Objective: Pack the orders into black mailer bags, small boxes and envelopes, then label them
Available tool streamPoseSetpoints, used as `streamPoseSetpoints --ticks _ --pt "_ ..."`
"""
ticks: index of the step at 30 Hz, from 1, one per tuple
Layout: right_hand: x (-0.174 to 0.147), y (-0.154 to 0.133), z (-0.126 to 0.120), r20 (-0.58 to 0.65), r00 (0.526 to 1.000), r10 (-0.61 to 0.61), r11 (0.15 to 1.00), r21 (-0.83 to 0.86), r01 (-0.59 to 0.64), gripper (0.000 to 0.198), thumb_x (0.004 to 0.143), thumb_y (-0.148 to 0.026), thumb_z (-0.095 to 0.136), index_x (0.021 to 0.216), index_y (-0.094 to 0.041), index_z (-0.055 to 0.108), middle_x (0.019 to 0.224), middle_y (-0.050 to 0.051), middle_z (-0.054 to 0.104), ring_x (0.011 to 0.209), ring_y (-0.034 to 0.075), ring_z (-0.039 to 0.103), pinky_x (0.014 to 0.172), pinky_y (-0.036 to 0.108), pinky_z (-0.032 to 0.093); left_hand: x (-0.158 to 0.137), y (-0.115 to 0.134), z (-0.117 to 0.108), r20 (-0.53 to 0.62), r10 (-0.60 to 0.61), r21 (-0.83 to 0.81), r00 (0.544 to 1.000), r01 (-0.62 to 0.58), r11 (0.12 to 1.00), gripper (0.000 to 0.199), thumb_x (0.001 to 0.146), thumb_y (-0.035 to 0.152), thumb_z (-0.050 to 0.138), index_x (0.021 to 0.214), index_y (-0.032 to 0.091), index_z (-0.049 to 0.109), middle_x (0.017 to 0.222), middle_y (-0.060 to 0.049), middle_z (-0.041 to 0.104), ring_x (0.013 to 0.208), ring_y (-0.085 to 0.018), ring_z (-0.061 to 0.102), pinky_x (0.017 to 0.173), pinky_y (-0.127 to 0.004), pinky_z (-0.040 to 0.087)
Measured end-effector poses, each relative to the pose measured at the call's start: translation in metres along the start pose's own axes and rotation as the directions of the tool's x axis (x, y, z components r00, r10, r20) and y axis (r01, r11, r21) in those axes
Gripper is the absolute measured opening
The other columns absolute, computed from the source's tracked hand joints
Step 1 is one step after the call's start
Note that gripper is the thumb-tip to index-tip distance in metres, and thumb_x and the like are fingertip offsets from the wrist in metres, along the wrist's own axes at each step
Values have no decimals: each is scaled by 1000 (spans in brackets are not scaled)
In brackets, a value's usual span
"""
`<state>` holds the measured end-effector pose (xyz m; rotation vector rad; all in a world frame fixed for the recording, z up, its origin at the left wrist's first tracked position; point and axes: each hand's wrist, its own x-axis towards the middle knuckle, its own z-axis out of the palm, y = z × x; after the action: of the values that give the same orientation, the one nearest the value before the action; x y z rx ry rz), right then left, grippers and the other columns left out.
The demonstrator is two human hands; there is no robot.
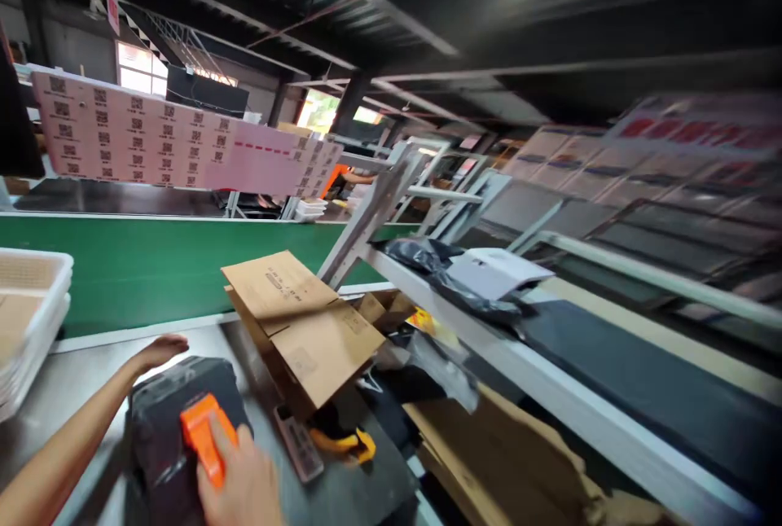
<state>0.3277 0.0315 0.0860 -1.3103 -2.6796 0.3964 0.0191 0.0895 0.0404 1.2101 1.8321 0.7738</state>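
Observation:
A black plastic-wrapped package (155,440) lies on the grey metal worktop (91,367) at the lower left. My right hand (244,477) grips an orange hand-held tool (204,424), shaped like a barcode scanner, over the top of this package. Past the package's far left edge, my left hand (160,352) reaches with its fingers stretched out and nothing in them. Whether that palm touches the package, I cannot tell. Right of the package are a flat rectangular device (297,442) and a yellow-and-black tool (351,444) whose kind is unclear.
An open cardboard box (330,347) stands beyond the tools. White stacked baskets (42,322) are at the left, before a green conveyor belt (152,273). Flattened cardboard (489,461) leans under a slanting metal shelf (428,306) on the right. Behind hangs a QR-code board (183,139).

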Motion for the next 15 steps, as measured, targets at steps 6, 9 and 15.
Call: streamPoseSetpoints --ticks 6,9,15 --pt "114 -83 -80 227 972 -58 995 -65 74 44 97 -42 62 127 -14 78 111 23 82 105 36 79 90 43 60 -107 1 19 -115 349 454 930 -264 851 115 70 54 80 169 14 38 179 -20 28 167 -44 21 134 -63 28" --pt "143 -100 -89 273 958 -87 993 -52 105 46 99 -43 61 120 -6 79 112 24 81 106 30 78 92 39 56 -120 0 51 -257 244 684 935 -3 729 122 69 47 83 167 -3 30 175 -34 25 165 -52 17 133 -70 23" --pt "66 -49 -33 141 984 -108 991 -58 117 55 102 -46 58 148 -18 67 93 13 80 78 26 74 76 37 56 -93 -2 25 -253 261 739 931 12 673 105 78 43 80 164 -1 38 177 -27 31 165 -47 26 136 -59 24"
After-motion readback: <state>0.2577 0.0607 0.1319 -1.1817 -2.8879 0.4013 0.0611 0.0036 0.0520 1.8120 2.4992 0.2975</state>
